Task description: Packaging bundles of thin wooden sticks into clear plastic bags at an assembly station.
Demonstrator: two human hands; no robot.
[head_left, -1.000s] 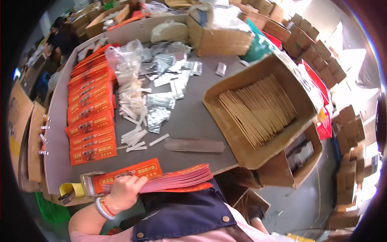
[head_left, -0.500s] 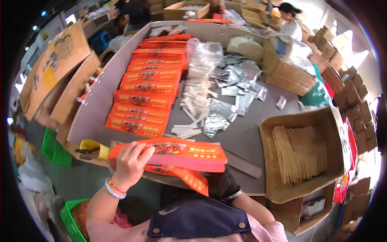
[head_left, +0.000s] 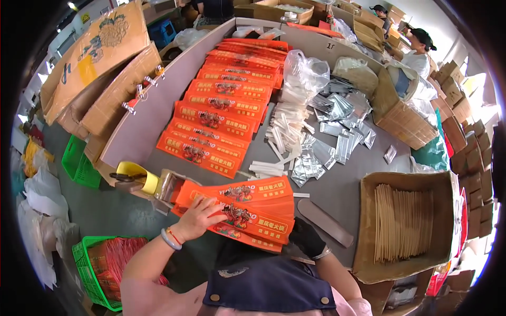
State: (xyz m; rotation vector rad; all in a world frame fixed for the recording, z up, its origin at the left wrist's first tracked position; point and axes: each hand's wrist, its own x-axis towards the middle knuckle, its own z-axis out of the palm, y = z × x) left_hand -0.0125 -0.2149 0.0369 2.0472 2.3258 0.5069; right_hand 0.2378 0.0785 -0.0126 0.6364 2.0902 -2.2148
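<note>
Head view: left hand [head_left: 198, 218] is grasping near red packets [head_left: 262, 217], seemingly steadying their fan, while right hand [head_left: 309, 238] is hiding its grip, indeterminate.

A grey worktable [head_left: 340, 185] fills the middle of the place, fenced by a pale raised side panel [head_left: 153, 109] toward ten o'clock. Over at eight I can see bare, dull grey floor [head_left: 115, 208]. A blue stool [head_left: 163, 32] stands at eleven, and a lamp [head_left: 71, 6] glows between ten and eleven, near a pale wall [head_left: 97, 9]. At two o'clock there's a whitish wall [head_left: 458, 31], washed in daylight; brown cartons [head_left: 474, 152] are stacked high at three.
</note>
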